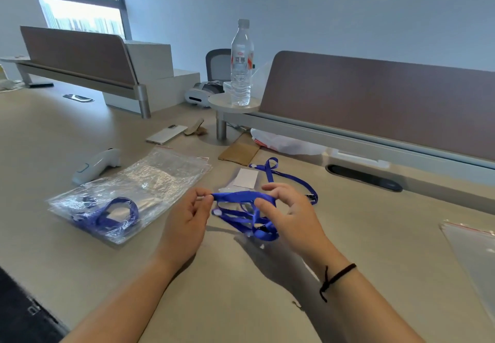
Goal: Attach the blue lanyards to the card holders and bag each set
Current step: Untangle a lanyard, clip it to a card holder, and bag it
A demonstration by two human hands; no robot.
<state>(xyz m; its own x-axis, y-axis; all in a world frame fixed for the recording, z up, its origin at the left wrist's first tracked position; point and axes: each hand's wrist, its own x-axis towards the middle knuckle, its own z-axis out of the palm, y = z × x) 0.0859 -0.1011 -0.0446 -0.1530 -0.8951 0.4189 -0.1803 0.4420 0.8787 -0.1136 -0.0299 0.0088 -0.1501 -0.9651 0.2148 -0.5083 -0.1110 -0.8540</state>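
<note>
I hold a folded blue lanyard [242, 196] above the desk between both hands. My left hand [187, 219] pinches one end of its loops. My right hand [290, 216] grips the other end, with strands wound round the fingers and hanging below. A clear card holder [245, 178] with a white insert lies on the desk just behind the hands. A second blue lanyard [292, 178] lies loose beside it. To the left, a clear zip bag [88, 215] holding a lanyard set rests on a pile of empty bags [166, 171].
More clear zip bags [474, 251] lie at the right edge. A white controller [97, 164], a phone [166, 134], cardboard [239, 150] and a white plastic bag [286, 143] lie further back. A water bottle [242, 64] stands on a small shelf by the desk divider [375, 101].
</note>
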